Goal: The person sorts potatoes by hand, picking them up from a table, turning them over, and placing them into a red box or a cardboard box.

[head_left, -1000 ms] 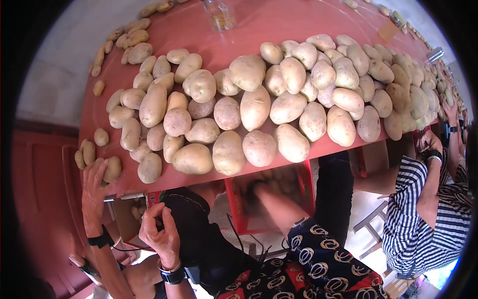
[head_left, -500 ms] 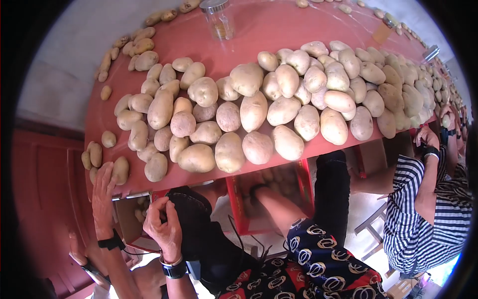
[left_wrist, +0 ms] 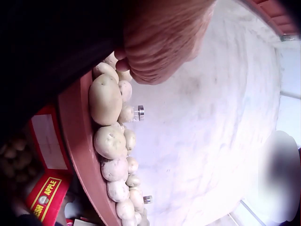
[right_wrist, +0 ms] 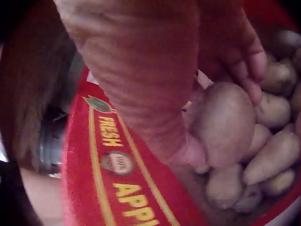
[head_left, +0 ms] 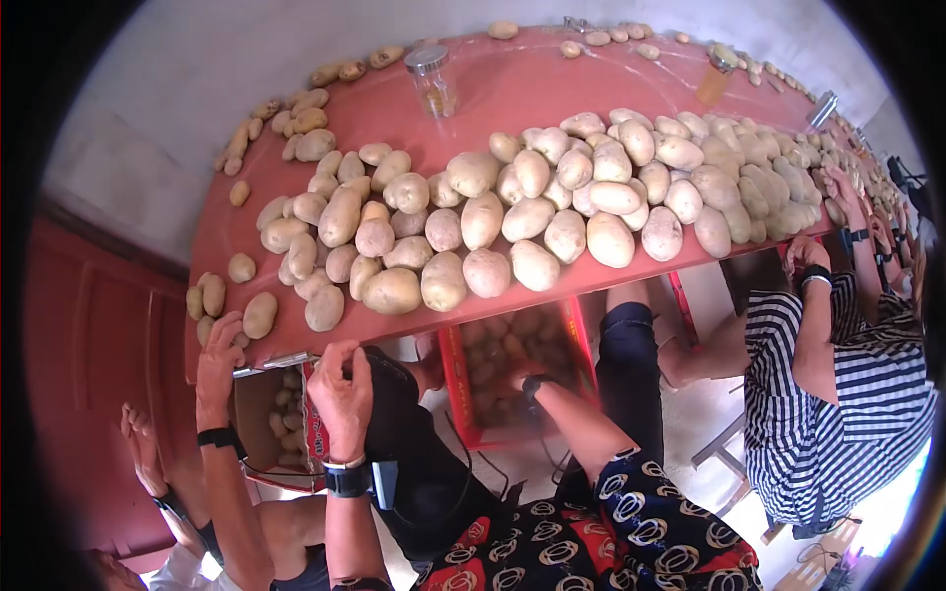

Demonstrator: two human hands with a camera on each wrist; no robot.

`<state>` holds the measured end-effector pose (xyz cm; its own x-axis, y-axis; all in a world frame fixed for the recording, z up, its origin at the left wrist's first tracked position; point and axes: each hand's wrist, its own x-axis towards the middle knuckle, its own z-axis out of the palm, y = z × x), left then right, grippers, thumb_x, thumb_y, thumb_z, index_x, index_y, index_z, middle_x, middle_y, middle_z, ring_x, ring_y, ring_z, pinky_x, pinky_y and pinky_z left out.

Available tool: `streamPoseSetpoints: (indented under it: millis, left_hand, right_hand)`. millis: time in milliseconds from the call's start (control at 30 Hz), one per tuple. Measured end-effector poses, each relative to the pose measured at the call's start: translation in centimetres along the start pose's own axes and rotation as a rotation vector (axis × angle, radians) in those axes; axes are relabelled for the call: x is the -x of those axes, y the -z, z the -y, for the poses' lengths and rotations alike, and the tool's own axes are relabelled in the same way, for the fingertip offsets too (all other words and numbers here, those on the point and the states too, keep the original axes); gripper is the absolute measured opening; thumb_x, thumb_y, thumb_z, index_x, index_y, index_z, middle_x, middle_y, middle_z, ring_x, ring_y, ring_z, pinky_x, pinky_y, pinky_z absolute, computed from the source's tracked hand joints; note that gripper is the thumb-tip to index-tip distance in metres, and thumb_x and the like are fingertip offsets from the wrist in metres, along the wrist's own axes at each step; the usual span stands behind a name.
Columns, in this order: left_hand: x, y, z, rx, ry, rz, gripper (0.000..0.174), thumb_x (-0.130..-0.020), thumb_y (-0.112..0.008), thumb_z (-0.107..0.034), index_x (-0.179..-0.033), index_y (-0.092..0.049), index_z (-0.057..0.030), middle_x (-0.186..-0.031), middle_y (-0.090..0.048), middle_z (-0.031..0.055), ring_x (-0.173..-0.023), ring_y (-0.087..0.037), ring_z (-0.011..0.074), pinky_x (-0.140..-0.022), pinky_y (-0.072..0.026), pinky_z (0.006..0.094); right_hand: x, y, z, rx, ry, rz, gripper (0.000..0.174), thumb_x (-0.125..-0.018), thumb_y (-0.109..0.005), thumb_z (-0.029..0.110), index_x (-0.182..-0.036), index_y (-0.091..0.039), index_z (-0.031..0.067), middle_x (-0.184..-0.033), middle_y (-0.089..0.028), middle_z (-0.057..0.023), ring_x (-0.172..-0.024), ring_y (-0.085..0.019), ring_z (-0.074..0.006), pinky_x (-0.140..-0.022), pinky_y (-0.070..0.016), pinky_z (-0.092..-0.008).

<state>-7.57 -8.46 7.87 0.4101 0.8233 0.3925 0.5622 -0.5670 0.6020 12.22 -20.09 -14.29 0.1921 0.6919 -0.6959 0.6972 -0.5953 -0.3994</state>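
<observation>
My right hand is down inside a red cardboard box below the table edge. In the right wrist view its thumb and fingers grip a potato above several other potatoes. My left hand, with a band and a small device at the wrist, is raised at the table's front edge, fingers loosely curled and nothing seen in them. In the left wrist view this hand overlaps the row of potatoes along the table, with its fingertips partly hidden.
Many potatoes are heaped on the red table. Glass jars stand farther back. Another person's hand is at the table's left corner, near a second box of potatoes. A person in a striped shirt sits to the right.
The head view has shifted, showing more of the table's far side. My right hand has moved within the box and shows more plainly. My left hand stays raised near the table edge.
</observation>
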Motion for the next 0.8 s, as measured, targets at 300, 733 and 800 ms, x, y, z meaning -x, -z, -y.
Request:
streamPoseSetpoints:
  millis: [300, 733, 800]
  left_hand:
    - [-0.1, -1.7, -2.6, -0.036, -0.149, 0.095, 0.006, -0.078, -0.062, -0.009, -0.083, -0.061, -0.0063, -0.070, -0.062, 0.0126, -0.067, -0.061, 0.0310, -0.060, -0.0483, 0.0389]
    - [0.7, -4.4, -6.8, 0.073, -0.464, 0.402, 0.059, -0.069, -0.073, -0.040, -0.119, -0.055, -0.0125, -0.092, -0.065, 0.0124, -0.084, -0.061, 0.0334, -0.073, -0.0492, 0.0406]
    - [0.9, -5.2, -6.2, 0.136, -0.546, 0.423, 0.064, -0.068, -0.073, -0.042, -0.121, -0.052, -0.0123, -0.096, -0.064, 0.0153, -0.089, -0.061, 0.0351, -0.073, -0.0494, 0.0409]
  right_hand:
    - [9.0, 5.7, 3.0, -1.188, 0.274, 0.008, 0.042, -0.090, -0.049, 0.043, -0.110, -0.058, 0.0063, -0.083, -0.064, -0.0066, -0.064, -0.060, -0.0129, -0.059, -0.0498, -0.0249]
    - [13.4, 9.0, 4.1, -1.396, 0.478, -0.151, 0.065, -0.091, -0.033, 0.061, -0.098, -0.060, 0.0025, -0.068, -0.061, -0.0048, -0.053, -0.056, -0.0094, -0.048, -0.0432, -0.0199]
    - [13.3, 8.7, 3.7, -1.435, 0.453, -0.129, 0.066, -0.090, -0.034, 0.062, -0.097, -0.060, 0.0024, -0.067, -0.061, -0.0051, -0.053, -0.056, -0.0099, -0.047, -0.0430, -0.0195]
